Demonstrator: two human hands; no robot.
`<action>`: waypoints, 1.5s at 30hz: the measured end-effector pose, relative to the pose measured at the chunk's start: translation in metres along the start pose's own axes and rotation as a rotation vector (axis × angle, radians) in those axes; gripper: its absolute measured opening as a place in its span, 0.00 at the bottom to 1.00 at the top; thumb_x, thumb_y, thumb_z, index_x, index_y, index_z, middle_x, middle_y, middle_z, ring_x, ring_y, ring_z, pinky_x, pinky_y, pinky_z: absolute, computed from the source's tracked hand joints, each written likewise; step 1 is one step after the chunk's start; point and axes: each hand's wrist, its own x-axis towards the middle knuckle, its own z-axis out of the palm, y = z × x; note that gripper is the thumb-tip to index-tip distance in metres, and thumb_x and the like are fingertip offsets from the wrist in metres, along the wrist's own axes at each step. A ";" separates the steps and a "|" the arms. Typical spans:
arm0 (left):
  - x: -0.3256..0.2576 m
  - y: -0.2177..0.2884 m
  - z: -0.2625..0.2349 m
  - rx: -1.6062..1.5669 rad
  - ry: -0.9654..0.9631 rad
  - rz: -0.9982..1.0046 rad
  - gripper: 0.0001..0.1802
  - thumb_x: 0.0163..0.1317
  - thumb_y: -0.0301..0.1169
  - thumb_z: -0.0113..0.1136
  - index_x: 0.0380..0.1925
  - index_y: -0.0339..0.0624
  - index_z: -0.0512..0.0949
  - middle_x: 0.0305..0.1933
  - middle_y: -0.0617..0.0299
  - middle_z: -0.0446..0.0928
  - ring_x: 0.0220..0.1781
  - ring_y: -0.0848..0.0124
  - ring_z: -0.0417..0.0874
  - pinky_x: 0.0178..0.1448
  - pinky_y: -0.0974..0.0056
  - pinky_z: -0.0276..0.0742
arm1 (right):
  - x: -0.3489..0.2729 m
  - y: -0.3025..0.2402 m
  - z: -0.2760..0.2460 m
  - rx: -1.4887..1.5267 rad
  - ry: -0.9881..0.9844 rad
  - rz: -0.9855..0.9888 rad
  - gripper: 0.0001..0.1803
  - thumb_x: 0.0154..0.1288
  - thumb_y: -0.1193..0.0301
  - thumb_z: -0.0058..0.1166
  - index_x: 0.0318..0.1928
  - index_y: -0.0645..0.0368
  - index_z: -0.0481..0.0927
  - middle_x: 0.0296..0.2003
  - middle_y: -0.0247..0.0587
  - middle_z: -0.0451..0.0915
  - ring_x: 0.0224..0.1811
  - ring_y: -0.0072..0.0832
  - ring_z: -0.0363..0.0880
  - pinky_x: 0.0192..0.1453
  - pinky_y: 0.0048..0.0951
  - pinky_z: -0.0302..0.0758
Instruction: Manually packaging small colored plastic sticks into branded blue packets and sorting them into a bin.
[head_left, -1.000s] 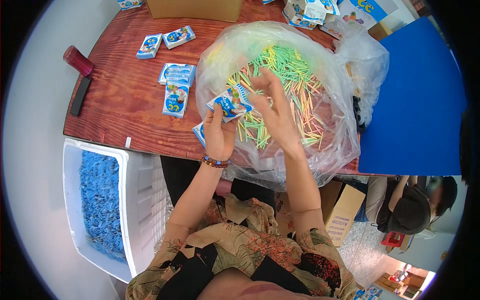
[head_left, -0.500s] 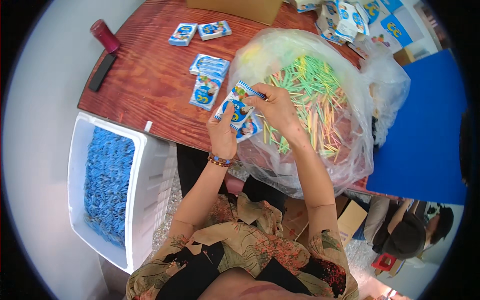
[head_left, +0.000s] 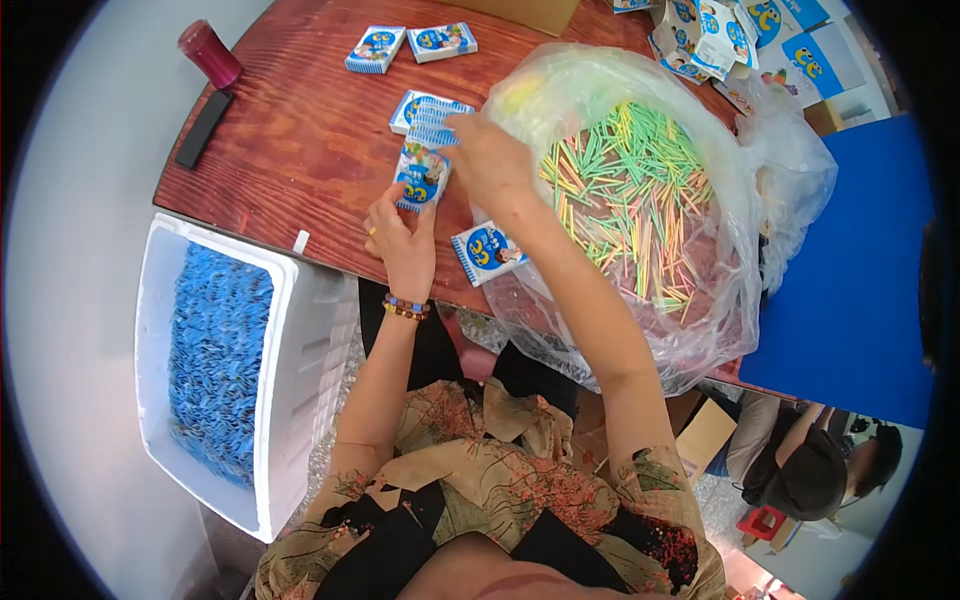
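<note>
Worktop (head_left: 300, 140) open leftward; near edge under left wrist, crinkled clear bag (head_left: 600, 75) crowding right. Blue-white packet (head_left: 423, 175): near end pinched by left hand's (head_left: 402, 235) fingers; right hand (head_left: 492, 165) over far end, can't tell its grip. Packet flat, rectangular; worktop red-brown woodgrain.

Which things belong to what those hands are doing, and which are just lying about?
Seem part of the job:
packet pile, with the left hand and right hand at it
loose packet
perhaps the coloured sticks in the see-through bag

Seem just lying about:
dark red container
black bar
blue board
</note>
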 end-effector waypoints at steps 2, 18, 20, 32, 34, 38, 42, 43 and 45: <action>-0.001 0.006 -0.001 0.008 0.065 0.052 0.21 0.56 0.37 0.63 0.49 0.45 0.72 0.52 0.58 0.71 0.58 0.57 0.66 0.58 0.48 0.56 | -0.020 0.006 -0.035 0.154 0.027 0.038 0.13 0.58 0.64 0.57 0.42 0.57 0.80 0.34 0.47 0.81 0.37 0.40 0.81 0.39 0.38 0.75; -0.022 0.018 0.004 0.379 -0.145 0.539 0.11 0.50 0.38 0.68 0.28 0.48 0.76 0.30 0.66 0.74 0.40 0.67 0.72 0.47 0.57 0.55 | -0.128 0.068 -0.058 0.135 -0.177 0.277 0.11 0.58 0.63 0.59 0.35 0.57 0.79 0.30 0.38 0.79 0.31 0.33 0.78 0.34 0.33 0.72; -0.021 0.023 0.002 0.286 -0.050 0.609 0.09 0.52 0.36 0.67 0.28 0.47 0.77 0.30 0.66 0.74 0.38 0.67 0.72 0.48 0.58 0.54 | -0.123 0.066 -0.063 0.159 -0.201 0.301 0.11 0.56 0.65 0.60 0.37 0.56 0.80 0.31 0.38 0.80 0.32 0.34 0.79 0.35 0.33 0.72; -0.035 0.043 -0.009 -0.820 -0.577 -0.321 0.08 0.61 0.27 0.62 0.37 0.34 0.80 0.35 0.65 0.81 0.36 0.82 0.78 0.38 0.75 0.76 | -0.123 0.060 -0.060 1.130 -0.193 0.409 0.05 0.61 0.72 0.59 0.36 0.61 0.81 0.25 0.24 0.76 0.27 0.09 0.66 0.29 0.15 0.63; -0.040 0.038 -0.007 -0.855 -0.548 -0.327 0.08 0.61 0.26 0.61 0.37 0.33 0.80 0.35 0.64 0.81 0.34 0.82 0.79 0.37 0.75 0.76 | -0.126 0.051 -0.063 1.126 -0.176 0.438 0.05 0.61 0.72 0.60 0.34 0.61 0.81 0.24 0.22 0.74 0.26 0.08 0.65 0.27 0.15 0.61; -0.052 0.045 0.003 -0.942 -0.422 -0.371 0.08 0.62 0.25 0.60 0.38 0.31 0.80 0.35 0.62 0.82 0.33 0.81 0.80 0.36 0.75 0.76 | -0.133 0.049 -0.065 1.097 -0.110 0.449 0.07 0.60 0.72 0.61 0.28 0.60 0.80 0.20 0.20 0.71 0.23 0.07 0.61 0.23 0.15 0.55; -0.059 0.047 0.008 -0.995 -0.383 -0.362 0.08 0.62 0.25 0.60 0.38 0.30 0.80 0.36 0.62 0.82 0.33 0.81 0.80 0.37 0.74 0.76 | -0.135 0.049 -0.074 0.982 -0.094 0.442 0.08 0.61 0.72 0.60 0.25 0.61 0.80 0.19 0.20 0.69 0.22 0.07 0.58 0.22 0.16 0.54; -0.059 0.045 0.008 -1.013 -0.385 -0.360 0.09 0.63 0.26 0.59 0.38 0.30 0.80 0.36 0.62 0.82 0.33 0.81 0.80 0.38 0.74 0.76 | -0.135 0.046 -0.077 0.979 -0.084 0.440 0.09 0.61 0.73 0.60 0.25 0.61 0.80 0.19 0.21 0.70 0.22 0.07 0.60 0.23 0.16 0.56; -0.060 0.044 0.011 -1.032 -0.390 -0.358 0.09 0.64 0.27 0.59 0.38 0.30 0.80 0.36 0.61 0.82 0.34 0.81 0.80 0.38 0.74 0.77 | -0.136 0.045 -0.080 0.974 -0.072 0.439 0.09 0.61 0.73 0.59 0.24 0.61 0.80 0.18 0.21 0.71 0.23 0.07 0.62 0.24 0.16 0.58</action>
